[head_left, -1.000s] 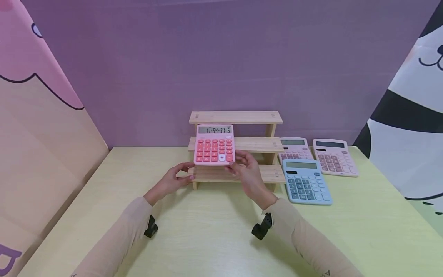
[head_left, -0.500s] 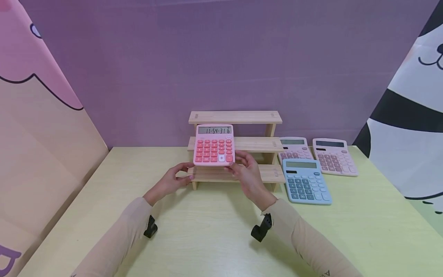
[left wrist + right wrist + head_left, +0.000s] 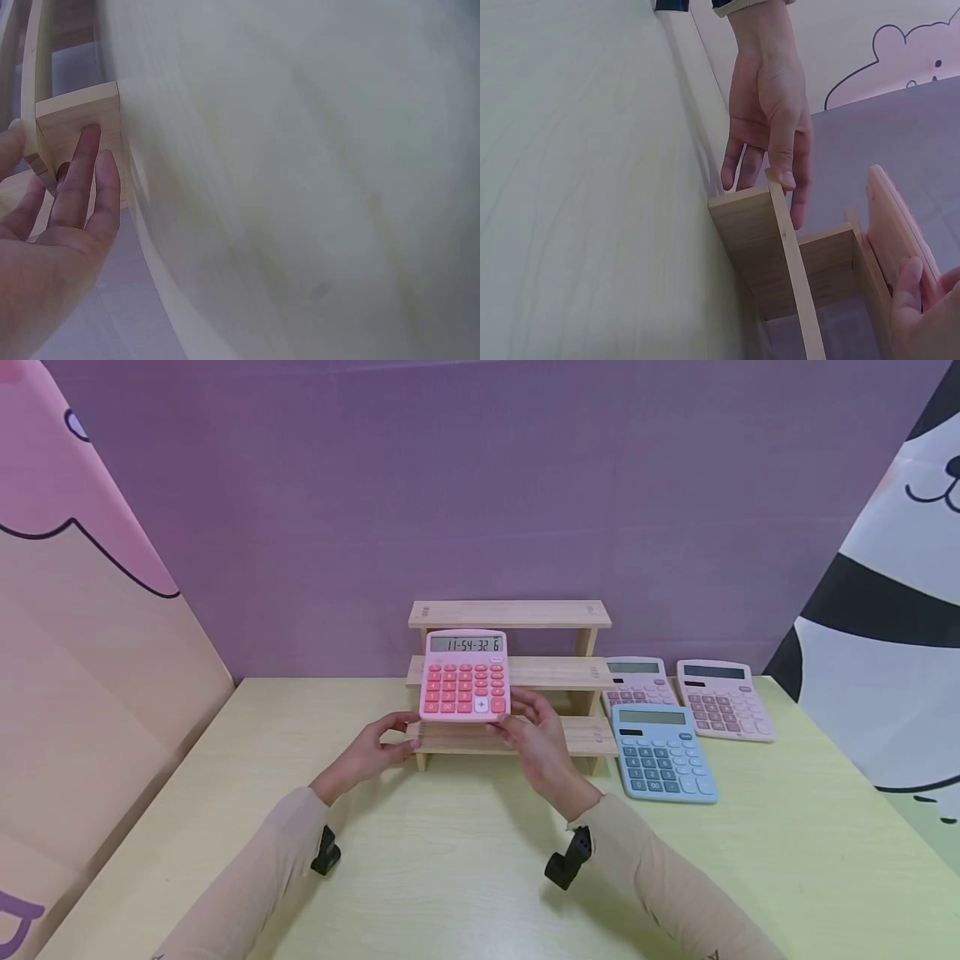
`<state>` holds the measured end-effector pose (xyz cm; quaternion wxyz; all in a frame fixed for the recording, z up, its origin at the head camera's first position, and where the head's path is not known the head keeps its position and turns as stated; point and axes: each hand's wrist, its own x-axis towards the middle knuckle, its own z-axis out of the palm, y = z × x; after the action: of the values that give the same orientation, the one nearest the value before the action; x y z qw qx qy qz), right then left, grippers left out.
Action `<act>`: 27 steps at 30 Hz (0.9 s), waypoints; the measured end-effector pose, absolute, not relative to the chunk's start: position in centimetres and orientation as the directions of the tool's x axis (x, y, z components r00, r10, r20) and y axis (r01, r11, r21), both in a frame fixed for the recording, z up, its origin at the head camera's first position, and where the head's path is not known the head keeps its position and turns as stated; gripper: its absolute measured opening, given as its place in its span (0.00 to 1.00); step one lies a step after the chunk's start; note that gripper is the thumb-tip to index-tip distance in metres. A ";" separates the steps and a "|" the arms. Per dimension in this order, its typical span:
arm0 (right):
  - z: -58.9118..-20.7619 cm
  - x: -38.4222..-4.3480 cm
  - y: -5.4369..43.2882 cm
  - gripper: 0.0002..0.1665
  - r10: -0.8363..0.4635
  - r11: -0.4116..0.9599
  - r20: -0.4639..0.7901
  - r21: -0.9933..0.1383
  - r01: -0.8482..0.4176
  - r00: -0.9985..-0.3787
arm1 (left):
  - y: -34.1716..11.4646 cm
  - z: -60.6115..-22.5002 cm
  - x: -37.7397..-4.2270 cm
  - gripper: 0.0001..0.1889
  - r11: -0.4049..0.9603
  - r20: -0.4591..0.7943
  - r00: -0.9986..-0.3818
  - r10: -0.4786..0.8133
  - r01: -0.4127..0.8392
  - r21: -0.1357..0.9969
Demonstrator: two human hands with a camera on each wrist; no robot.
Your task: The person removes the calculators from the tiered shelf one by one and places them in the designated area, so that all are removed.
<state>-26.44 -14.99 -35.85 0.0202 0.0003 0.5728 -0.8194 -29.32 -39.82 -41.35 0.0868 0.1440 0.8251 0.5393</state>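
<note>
A pink calculator (image 3: 465, 681) with a lit display stands tilted up at the left part of a three-tier wooden shelf (image 3: 517, 737). My right hand (image 3: 547, 756) pinches its lower right corner, thumb in front; in the right wrist view the thumb lies on the edge of the calculator (image 3: 900, 225). Whether its lower edge rests on a board I cannot tell. My left hand (image 3: 366, 758) grips the left end of the lowest board, with the thumb at its front edge. The left wrist view has this hand's fingers (image 3: 71, 199) against the shelf's side panel (image 3: 82, 112).
To the right of the shelf lie a blue calculator (image 3: 663, 752) and two pale pink calculators, one behind it (image 3: 636, 681) and one farther right (image 3: 726, 702). The light wooden table (image 3: 442, 860) extends in front. A purple cloth wall (image 3: 510, 502) rises behind the shelf.
The calculator's lower edge has come slightly lower and its display digits have changed. Both hands stay nearly where they were.
</note>
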 end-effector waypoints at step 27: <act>-35.3 -25.9 -14.5 0.28 -0.060 -0.361 -0.005 -0.932 0.026 -0.998 | -40.0 -41.6 -29.4 0.26 0.345 0.029 -0.934 0.357 0.161 0.925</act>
<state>-25.92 -14.49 -35.31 0.0261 -0.0149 0.5645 -0.8249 -29.37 -40.03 -41.57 0.0891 0.1590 0.8152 0.5497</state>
